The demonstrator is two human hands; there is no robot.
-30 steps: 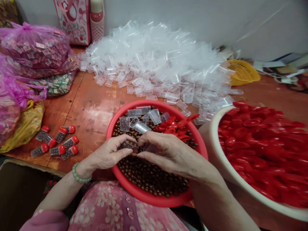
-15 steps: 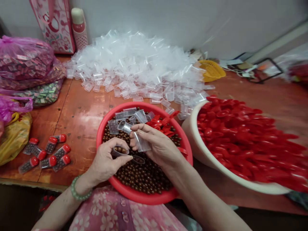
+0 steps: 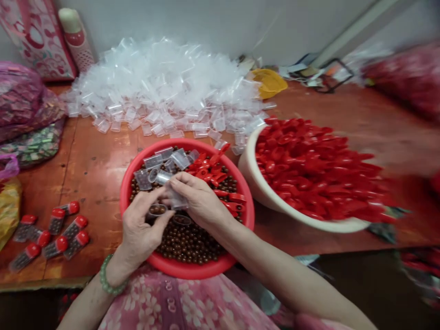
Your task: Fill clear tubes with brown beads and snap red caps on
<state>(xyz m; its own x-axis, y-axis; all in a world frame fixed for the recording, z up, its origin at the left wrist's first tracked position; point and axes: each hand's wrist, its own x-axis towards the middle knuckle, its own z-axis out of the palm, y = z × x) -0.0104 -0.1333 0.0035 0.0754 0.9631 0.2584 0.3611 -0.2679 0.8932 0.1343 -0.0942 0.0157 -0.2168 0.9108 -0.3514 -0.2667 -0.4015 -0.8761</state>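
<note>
My left hand (image 3: pixel 142 224) is closed around a clear plastic container (image 3: pixel 158 210) with brown balls showing in its oval mouth. Close against it, my right hand (image 3: pixel 197 197) grips another clear plastic container (image 3: pixel 178 200), partly hidden by the fingers. An oval container rim (image 3: pixel 181 220) shows just below; whether a hand holds it I cannot tell. Both hands are over a red basin (image 3: pixel 249 206) of small brown balls (image 3: pixel 192 245). On the balls lie several loose clear containers (image 3: pixel 153 161) and red scoop-shaped caps (image 3: pixel 206 169).
A cream tub (image 3: pixel 252 158) heaped with red caps (image 3: pixel 309 169) stands to the right. Behind the basin rises a pile of clear containers (image 3: pixel 161 87). Several filled, red-capped containers (image 3: pixel 57 222) lie on the left. Plastic bags (image 3: pixel 20 98) and a thermos (image 3: pixel 76 41) are beyond.
The view has swung right, so the table and basin sit further left in it. My right hand and its container have come closer to my left hand, and the fingers now overlap.
</note>
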